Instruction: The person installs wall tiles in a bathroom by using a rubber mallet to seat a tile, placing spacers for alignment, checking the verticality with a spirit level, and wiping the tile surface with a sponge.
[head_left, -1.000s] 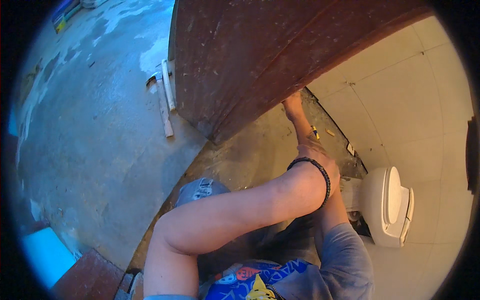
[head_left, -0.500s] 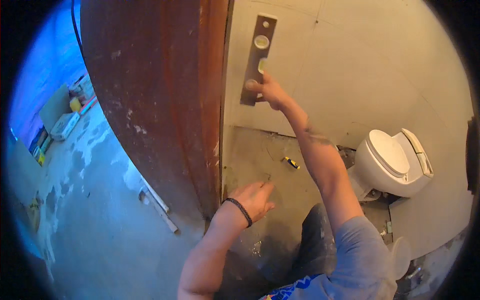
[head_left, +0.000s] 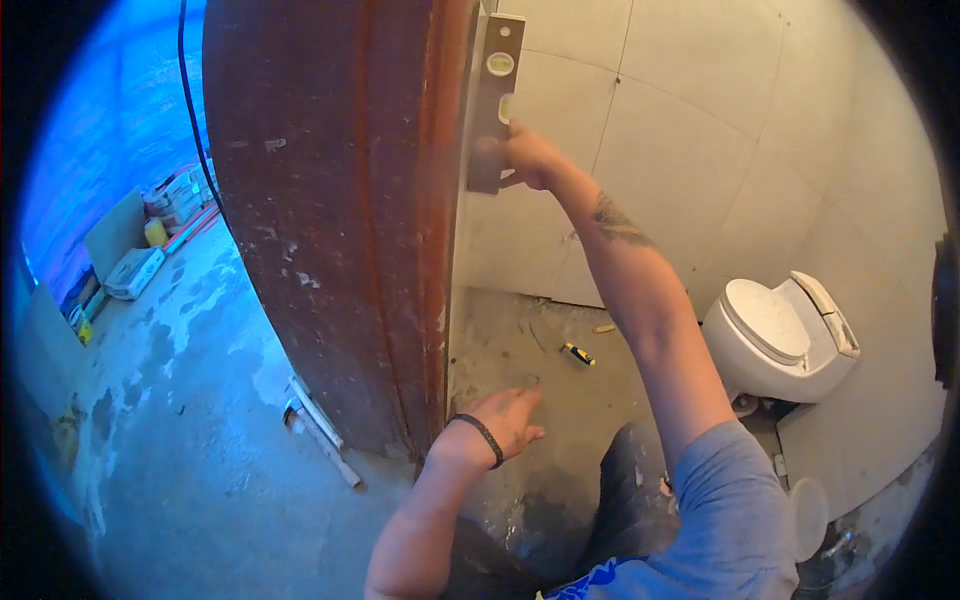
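My right hand (head_left: pixel 530 160) grips the lower part of a spirit level (head_left: pixel 492 100), a short grey bar with round and oval vials. It stands nearly upright, close along the edge of a dark reddish-brown wooden door (head_left: pixel 330 200); whether it touches the edge I cannot tell. Lower down, beside the bottom of that edge, my left hand (head_left: pixel 500 425) has its fingers stretched out and holds nothing. A dark braided band circles its wrist. A small yellow-and-black tool (head_left: pixel 578 354), perhaps a utility knife, lies on the floor beyond it.
At right stands a white toilet (head_left: pixel 765 350) by the tiled wall (head_left: pixel 690 130). White strips (head_left: pixel 325 435) lie on the floor left of the door. Farther left are boxes (head_left: pixel 135 272) and a dark hanging cable (head_left: pixel 190 110). A round pale container (head_left: pixel 808 520) sits near my right side.
The spirit level has moved left and slightly up in my right hand, closer to the door edge. My left hand stays low by the edge. The view has shifted a little.
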